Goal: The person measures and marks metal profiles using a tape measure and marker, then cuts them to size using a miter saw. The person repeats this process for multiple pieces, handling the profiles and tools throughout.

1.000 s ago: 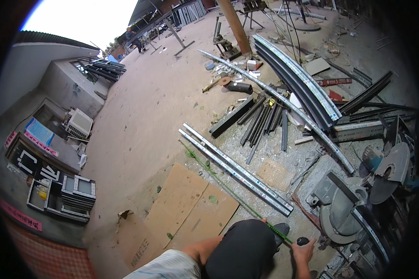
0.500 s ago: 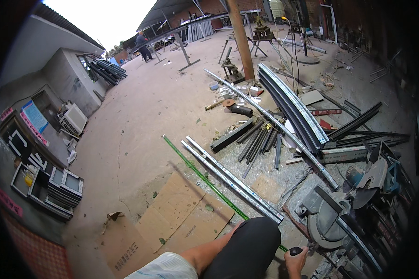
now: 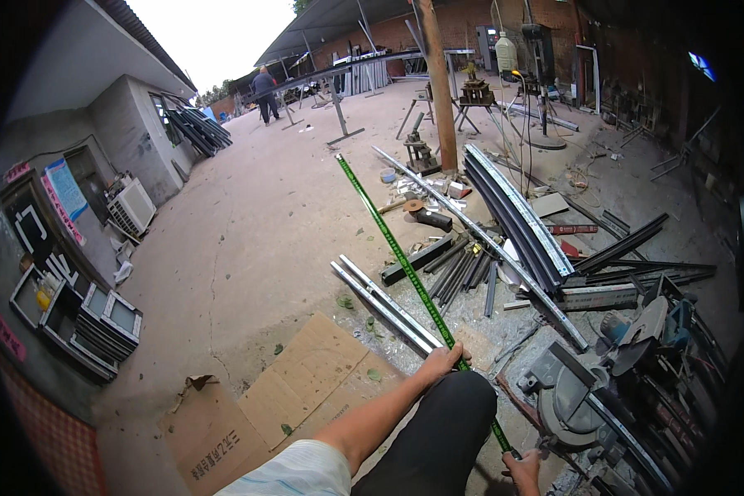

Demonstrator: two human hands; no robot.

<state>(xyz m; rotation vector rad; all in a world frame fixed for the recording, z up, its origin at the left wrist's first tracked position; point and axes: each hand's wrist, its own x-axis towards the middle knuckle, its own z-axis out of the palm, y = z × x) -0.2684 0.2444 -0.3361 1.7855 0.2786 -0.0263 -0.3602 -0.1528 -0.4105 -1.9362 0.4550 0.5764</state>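
Note:
A long, thin bar with green film on it [image 3: 393, 240] slants up and away from me, past my knee. My left hand [image 3: 445, 361] is closed round it just beyond the knee. Near the lower edge, my right hand [image 3: 522, 473] has its fingers closed at the bar's dark near end. Two silver-white strips [image 3: 386, 299] lie on the ground, partly under the bar and to its left. Flattened cardboard [image 3: 306, 364] is spread on the ground left of my left forearm.
At the right stands a cutting saw [image 3: 566, 397]. Beyond it lie curved dark profiles [image 3: 512, 215], a long silver strip [image 3: 479, 236], short offcuts [image 3: 463, 269] and an angle grinder [image 3: 428, 217]. A wooden post [image 3: 438, 91] rises behind. Another person [image 3: 265, 95] is far off.
The green bar has been lifted off the ground, its far end swinging up and right. My left hand has come into sight gripping it. My right hand moved slightly down.

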